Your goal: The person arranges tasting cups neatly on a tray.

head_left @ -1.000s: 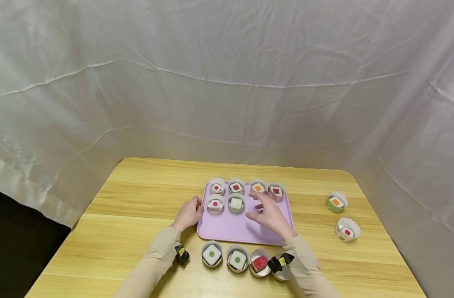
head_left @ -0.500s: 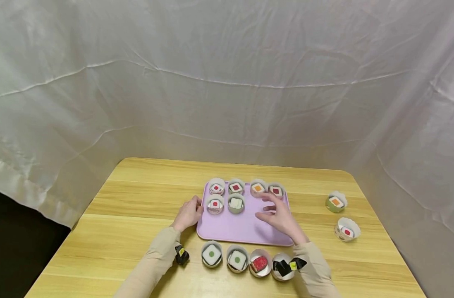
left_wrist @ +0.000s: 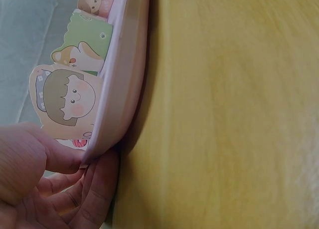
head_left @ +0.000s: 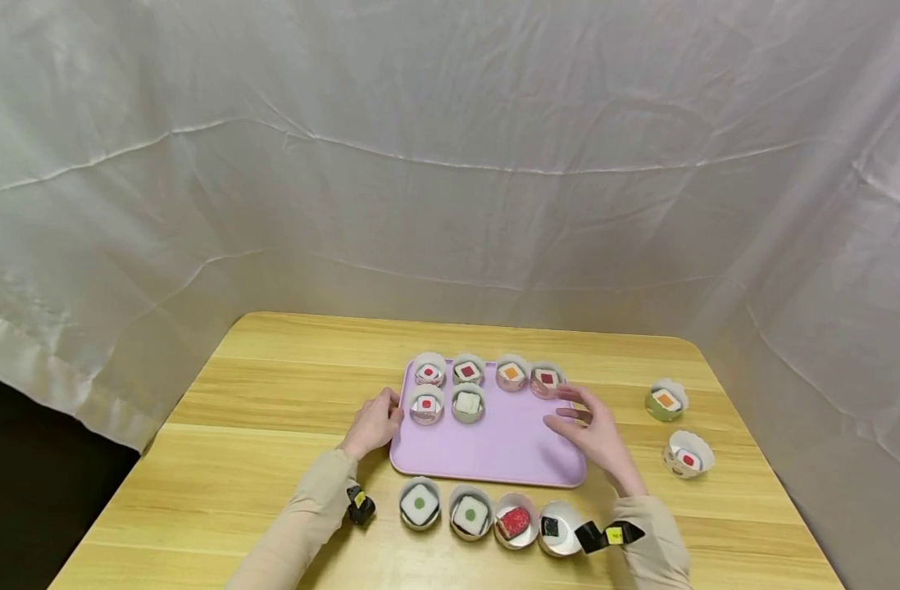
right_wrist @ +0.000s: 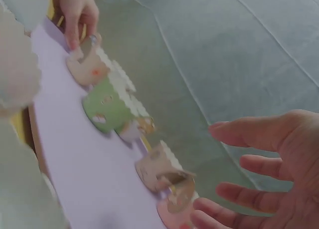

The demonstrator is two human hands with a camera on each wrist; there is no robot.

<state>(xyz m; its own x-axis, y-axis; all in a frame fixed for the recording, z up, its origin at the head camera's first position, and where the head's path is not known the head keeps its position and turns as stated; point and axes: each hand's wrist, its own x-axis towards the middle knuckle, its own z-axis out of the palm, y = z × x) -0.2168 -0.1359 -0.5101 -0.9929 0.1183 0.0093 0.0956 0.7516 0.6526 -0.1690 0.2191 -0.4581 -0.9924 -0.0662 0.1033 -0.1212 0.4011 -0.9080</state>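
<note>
Four scalloped paper cups line the wooden table before one smooth, rectangular tray. The left hand pinches the tray's rim; the right hand, fingers spread, holds nothing. Six cups stand on the tray, two cups well right. Behind: creased cloth.

Tray: one
Tray cups: six
Front cups: four
Cups at the table's right side: two
Red-dotted pieces: three
Dark-red-centred pieces: two
Orange-centred pieces: two
Green-dotted pieces: two
Pale piece: one
Red piece: one
Black piece: one
Hands: two
</note>
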